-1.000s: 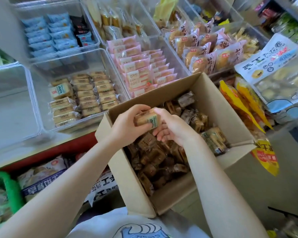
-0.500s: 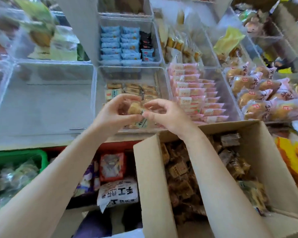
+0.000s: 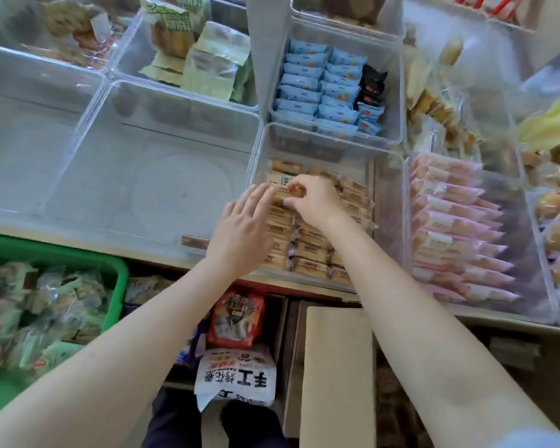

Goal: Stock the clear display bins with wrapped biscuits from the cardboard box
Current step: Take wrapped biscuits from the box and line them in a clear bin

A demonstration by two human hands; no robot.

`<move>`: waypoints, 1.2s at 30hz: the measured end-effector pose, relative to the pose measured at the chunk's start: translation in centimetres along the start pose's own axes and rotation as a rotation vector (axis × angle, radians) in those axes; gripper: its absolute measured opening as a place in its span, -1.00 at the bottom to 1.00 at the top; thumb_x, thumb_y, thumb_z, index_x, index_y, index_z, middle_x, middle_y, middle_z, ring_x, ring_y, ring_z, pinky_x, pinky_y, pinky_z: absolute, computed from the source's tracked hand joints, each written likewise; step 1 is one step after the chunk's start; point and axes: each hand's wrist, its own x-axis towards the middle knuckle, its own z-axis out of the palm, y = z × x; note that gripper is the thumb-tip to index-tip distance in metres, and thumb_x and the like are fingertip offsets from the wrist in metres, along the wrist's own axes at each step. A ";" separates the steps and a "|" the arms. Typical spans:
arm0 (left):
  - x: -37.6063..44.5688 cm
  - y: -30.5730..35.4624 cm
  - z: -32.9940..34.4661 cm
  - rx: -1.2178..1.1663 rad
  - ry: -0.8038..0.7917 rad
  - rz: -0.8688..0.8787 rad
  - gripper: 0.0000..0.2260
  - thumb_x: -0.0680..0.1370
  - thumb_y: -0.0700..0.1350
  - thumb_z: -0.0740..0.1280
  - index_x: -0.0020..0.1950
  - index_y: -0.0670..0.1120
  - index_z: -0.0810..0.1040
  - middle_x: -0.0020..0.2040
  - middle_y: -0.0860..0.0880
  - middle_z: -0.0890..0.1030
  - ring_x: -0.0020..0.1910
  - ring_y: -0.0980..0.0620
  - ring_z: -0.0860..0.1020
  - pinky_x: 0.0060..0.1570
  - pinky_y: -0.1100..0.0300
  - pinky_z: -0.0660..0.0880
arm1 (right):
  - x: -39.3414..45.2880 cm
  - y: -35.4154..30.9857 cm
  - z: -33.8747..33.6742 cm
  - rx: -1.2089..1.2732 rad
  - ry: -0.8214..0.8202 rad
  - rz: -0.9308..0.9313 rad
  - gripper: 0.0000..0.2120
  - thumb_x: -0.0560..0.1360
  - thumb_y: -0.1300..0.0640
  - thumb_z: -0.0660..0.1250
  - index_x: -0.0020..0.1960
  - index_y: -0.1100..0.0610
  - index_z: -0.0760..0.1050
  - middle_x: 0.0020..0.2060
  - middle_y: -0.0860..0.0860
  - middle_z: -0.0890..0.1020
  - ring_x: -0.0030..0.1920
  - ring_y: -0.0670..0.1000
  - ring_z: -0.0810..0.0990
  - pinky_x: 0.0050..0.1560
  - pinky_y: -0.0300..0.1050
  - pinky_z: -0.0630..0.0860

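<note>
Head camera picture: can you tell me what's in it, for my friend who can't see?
Two hands reach into a clear bin of tan biscuits; the right hand pinches one biscuit while the left hand lies flat beside it. Blue packets and pink packets fill nearby bins, and a cardboard box sits below.

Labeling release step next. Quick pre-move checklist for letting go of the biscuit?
1. Biscuit over the right bin: ok.
2. Right hand grip pinches the biscuit: ok.
3. Left hand flat, steadying the rows: ok.
4. Biscuit seated level in its row: cannot tell, hands cover it.
5. Room left in the bin: ok, bare gap at the back.
6. Box within reach: ok, below the right arm.
</note>
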 end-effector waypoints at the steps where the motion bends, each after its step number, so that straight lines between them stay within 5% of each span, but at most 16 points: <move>1: -0.1 -0.2 0.2 0.063 -0.037 0.013 -0.30 0.56 -0.06 0.23 0.65 -0.05 0.01 0.65 -0.04 0.06 0.63 -0.03 -0.01 0.57 -0.07 0.05 | 0.4 0.0 0.5 -0.021 -0.050 -0.001 -0.69 0.59 0.07 0.39 0.32 0.06 0.59 0.31 0.04 0.60 0.32 0.08 0.52 0.33 -0.03 0.41; 6: 0.6 -0.3 0.4 0.243 -0.200 0.031 -0.38 0.62 0.17 0.04 0.66 0.03 0.01 0.66 0.00 0.00 0.63 0.01 -0.14 0.54 -0.15 0.00 | 2.1 1.1 1.2 0.049 -0.106 0.050 -0.73 0.57 0.12 0.40 0.26 0.00 0.61 0.27 0.02 0.59 0.23 0.06 0.57 0.30 0.00 0.49; 10: 0.6 -0.3 0.4 0.265 -0.226 0.015 -0.38 0.62 0.18 0.02 0.65 0.01 0.02 0.65 0.01 0.06 0.63 0.02 -0.12 0.52 -0.16 0.05 | 3.3 1.5 0.5 0.091 -0.088 0.126 -0.45 0.50 -0.02 0.46 0.43 -0.01 0.37 0.26 0.05 0.35 0.11 0.03 0.43 0.13 -0.10 0.38; 16: 0.7 -0.2 0.2 0.261 -0.238 0.007 -0.38 0.62 0.17 0.01 0.66 0.01 0.02 0.65 0.01 0.05 0.63 0.02 -0.13 0.53 -0.17 0.05 | 5.2 1.3 0.6 0.012 -0.156 0.146 -0.46 0.63 0.06 0.28 0.58 0.08 0.26 0.52 0.14 0.31 0.47 0.17 0.36 0.40 0.03 0.34; 21: 0.7 -0.3 0.3 0.268 -0.230 0.011 -0.38 0.62 0.17 0.01 0.65 0.00 0.04 0.65 0.00 0.06 0.63 0.01 -0.11 0.53 -0.16 0.05 | 5.7 0.8 -0.6 -0.048 -0.153 0.093 -0.59 0.50 0.10 0.47 0.32 0.07 0.50 0.27 0.07 0.49 0.12 0.07 0.53 0.02 -0.10 0.44; 24: 0.7 -0.3 0.3 0.258 -0.224 0.013 -0.38 0.62 0.16 0.01 0.65 -0.01 0.05 0.65 -0.01 0.06 0.63 0.01 -0.11 0.53 -0.16 0.04 | 4.7 0.8 -1.2 -0.053 -0.055 -0.011 -0.68 0.51 0.24 0.41 0.19 0.01 0.43 0.13 0.02 0.41 0.03 0.05 0.50 -0.10 -0.16 0.37; 30: 0.7 -0.3 0.3 0.255 -0.241 0.011 -0.39 0.62 0.16 0.02 0.65 0.00 0.03 0.66 0.00 0.02 0.63 0.01 -0.14 0.54 -0.17 0.02 | 2.6 1.2 0.6 -0.060 -0.091 0.002 -0.68 0.64 -0.02 0.25 0.35 0.05 0.48 0.12 -0.01 0.42 0.09 0.02 0.47 0.02 -0.12 0.35; 36: 0.6 -0.2 0.3 0.252 -0.242 0.005 -0.39 0.62 0.16 0.05 0.65 0.01 0.04 0.66 0.00 0.01 0.63 0.01 -0.13 0.55 -0.16 0.00 | 2.5 0.2 2.3 -0.032 0.079 0.021 -0.81 0.63 0.07 0.30 0.20 0.14 0.48 0.09 0.04 0.45 -0.06 0.02 0.49 -0.07 -0.13 0.36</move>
